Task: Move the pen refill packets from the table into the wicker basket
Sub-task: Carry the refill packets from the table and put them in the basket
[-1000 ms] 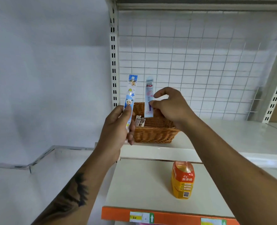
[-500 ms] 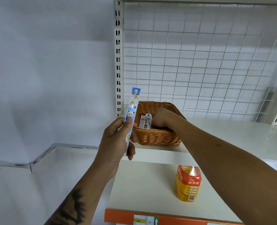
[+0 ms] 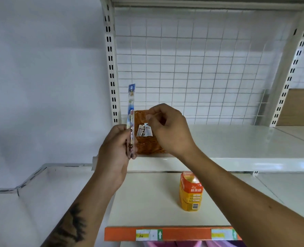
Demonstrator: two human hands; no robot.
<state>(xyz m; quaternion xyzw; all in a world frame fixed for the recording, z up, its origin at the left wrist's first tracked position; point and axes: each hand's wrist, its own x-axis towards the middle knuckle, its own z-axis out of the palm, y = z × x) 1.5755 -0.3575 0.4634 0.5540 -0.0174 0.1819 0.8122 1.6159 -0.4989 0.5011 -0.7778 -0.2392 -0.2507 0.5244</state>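
Packet [image 3: 131, 120] slim, blue-printed, upright

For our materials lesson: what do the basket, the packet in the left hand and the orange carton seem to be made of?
Basket: woven wicker, matte brown, interlaced strands visible.
Packet: probably thin glossy plastic, printed, with a sheen.
Orange carton: likely coated printed card, folded top, barcode.
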